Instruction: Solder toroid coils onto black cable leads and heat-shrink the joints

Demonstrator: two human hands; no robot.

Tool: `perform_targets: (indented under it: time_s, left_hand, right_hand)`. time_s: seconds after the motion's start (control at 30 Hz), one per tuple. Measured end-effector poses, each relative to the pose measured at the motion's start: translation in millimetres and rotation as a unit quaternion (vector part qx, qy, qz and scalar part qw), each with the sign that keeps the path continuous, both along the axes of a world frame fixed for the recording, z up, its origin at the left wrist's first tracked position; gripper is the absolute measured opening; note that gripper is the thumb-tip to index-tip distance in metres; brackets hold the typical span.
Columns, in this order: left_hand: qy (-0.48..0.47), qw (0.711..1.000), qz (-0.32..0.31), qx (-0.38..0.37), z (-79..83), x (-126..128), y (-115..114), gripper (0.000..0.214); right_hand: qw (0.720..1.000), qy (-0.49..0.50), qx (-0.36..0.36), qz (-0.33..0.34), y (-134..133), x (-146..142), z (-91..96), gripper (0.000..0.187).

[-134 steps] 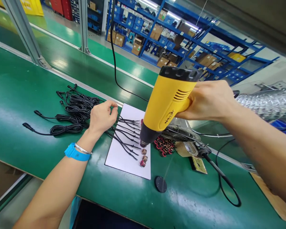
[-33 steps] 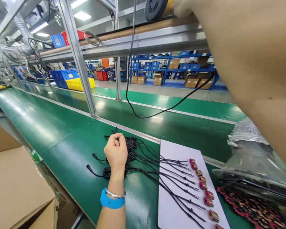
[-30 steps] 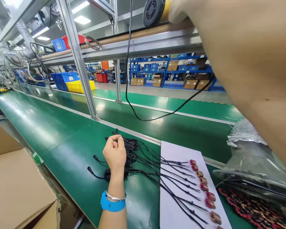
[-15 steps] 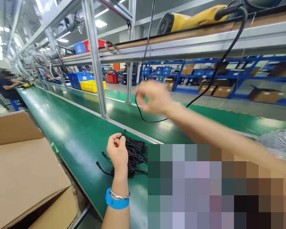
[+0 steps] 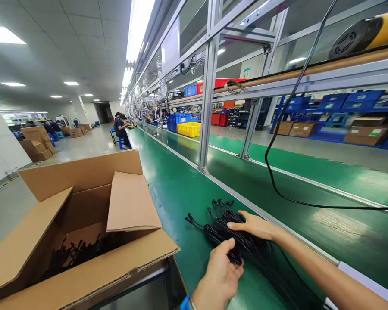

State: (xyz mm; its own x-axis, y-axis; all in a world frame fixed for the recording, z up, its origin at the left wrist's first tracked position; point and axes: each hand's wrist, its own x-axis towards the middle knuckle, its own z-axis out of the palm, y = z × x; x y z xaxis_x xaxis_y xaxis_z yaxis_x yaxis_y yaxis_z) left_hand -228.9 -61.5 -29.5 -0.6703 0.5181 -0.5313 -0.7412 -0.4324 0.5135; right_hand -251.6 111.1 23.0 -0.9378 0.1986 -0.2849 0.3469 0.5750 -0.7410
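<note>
A tangled bundle of black cables (image 5: 224,234) with small plug ends lies on the green bench top, and part of it hangs between my hands. My left hand (image 5: 218,275) is at the bottom edge of the view, its fingers curled under the coils and gripping them. My right hand (image 5: 254,226) reaches across from the right, fingers closed over the top of the bundle. My hands hide the middle of the bundle.
An open cardboard box (image 5: 84,206) with black cables inside (image 5: 77,252) stands left of the bench. A white sheet's corner (image 5: 362,280) shows at lower right. A yellow heat gun (image 5: 362,36) lies on the overhead shelf. A seated co-worker (image 5: 120,129) is far down the bench.
The view has swung left, bringing the open box into sight. My right hand has come down from the air onto the cables, and my hands now grip the bundle together.
</note>
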Motion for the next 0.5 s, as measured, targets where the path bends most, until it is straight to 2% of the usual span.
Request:
perform_targets:
  time_s: [0.13,0.23,0.37,0.43,0.5]
  left_hand:
    - [0.036,0.997,0.060,0.016,3.1,-2,31,0.045]
    - [0.047,0.995,0.073,0.046,6.6,4,38,0.058]
    - [0.106,0.979,0.105,0.141,18.8,11,37,0.063]
    - [0.127,0.973,0.086,0.172,25.4,12,37,0.061]
    - [0.131,0.975,0.054,0.169,30.2,12,36,0.059]
  right_hand:
    - [0.993,0.034,-0.112,0.010,-7,14,-16.9,0.065]
    - [0.984,0.057,-0.166,0.005,-12,27,-19.4,0.064]
    - [0.970,0.086,-0.225,0.030,-15,44,-9.0,0.057]
    - [0.963,0.101,-0.247,0.041,-13,52,1.5,0.058]
    - [0.956,0.117,-0.266,0.045,-9,59,14.3,0.063]
